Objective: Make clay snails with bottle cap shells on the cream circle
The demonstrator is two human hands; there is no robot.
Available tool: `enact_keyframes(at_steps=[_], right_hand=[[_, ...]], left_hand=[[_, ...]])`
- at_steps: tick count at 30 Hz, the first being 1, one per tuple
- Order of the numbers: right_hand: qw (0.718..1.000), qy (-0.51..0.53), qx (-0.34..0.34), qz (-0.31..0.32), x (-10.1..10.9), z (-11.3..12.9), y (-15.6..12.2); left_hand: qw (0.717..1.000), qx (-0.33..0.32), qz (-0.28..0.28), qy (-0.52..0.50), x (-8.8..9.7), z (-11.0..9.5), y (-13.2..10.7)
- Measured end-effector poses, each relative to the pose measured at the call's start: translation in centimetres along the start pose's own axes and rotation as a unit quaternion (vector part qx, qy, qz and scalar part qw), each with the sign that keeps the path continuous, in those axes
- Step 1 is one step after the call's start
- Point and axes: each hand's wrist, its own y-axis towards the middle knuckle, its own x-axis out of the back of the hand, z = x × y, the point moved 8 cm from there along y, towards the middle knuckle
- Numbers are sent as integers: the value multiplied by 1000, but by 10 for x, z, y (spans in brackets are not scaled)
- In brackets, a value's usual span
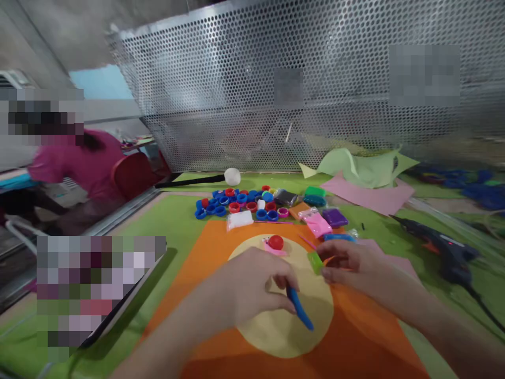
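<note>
My left hand (256, 281) is closed around a slim blue stick-like tool (302, 310), whose free end points down and right over a pale yellow paper circle (272, 345). Between the thumb and fingers of my right hand (351, 263) is a small lime-green block (315, 262), pinched at the circle's right edge. Beyond both hands, a small pink figure (276, 252) with a red ball (275, 242) on it rests on the upper part of the circle. The circle lies on an orange sheet (189, 279).
Blue and red bottle caps (236, 202) cluster behind the sheet, beside wrapped clay packs (317, 223). A black glue gun (445, 250) with a cord lies right. Folded paper (355, 168) is at the back. A blurred-out tablet-like object (102, 295) stands left. A person (82, 163) sits beyond.
</note>
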Motion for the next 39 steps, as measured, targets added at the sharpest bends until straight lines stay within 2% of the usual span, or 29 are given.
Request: enact_keyframes(at_steps=[2, 4, 7, 10, 14, 18, 23, 33, 39], right_hand=[[998, -7, 25, -58, 9, 9, -3], [993, -3, 51, -103, 16, 18, -9], [979, -70, 107, -159, 24, 32, -20], [953, -151, 174, -197, 28, 46, -34], [920, -209, 247, -223, 25, 62, -50], [894, -261, 295, -212, 19, 76, -56], [886, -276, 320, -192, 16, 82, -58], [854, -325, 351, -202, 8, 87, -67], [859, -317, 349, -200, 9, 87, -65]], left_hand=[[996, -3, -52, -67, 14, -4, -4], [983, -12, -128, -130, 31, -9, -11], [957, -28, -220, -185, 49, -14, -23], [943, -32, -255, -212, 54, -17, -29], [937, 0, -269, -225, 51, -12, -29], [936, 37, -264, -228, 44, -6, -29], [936, 39, -259, -234, 43, -4, -29], [945, 15, -249, -211, 41, -9, -34], [947, 14, -242, -213, 40, -8, -32]])
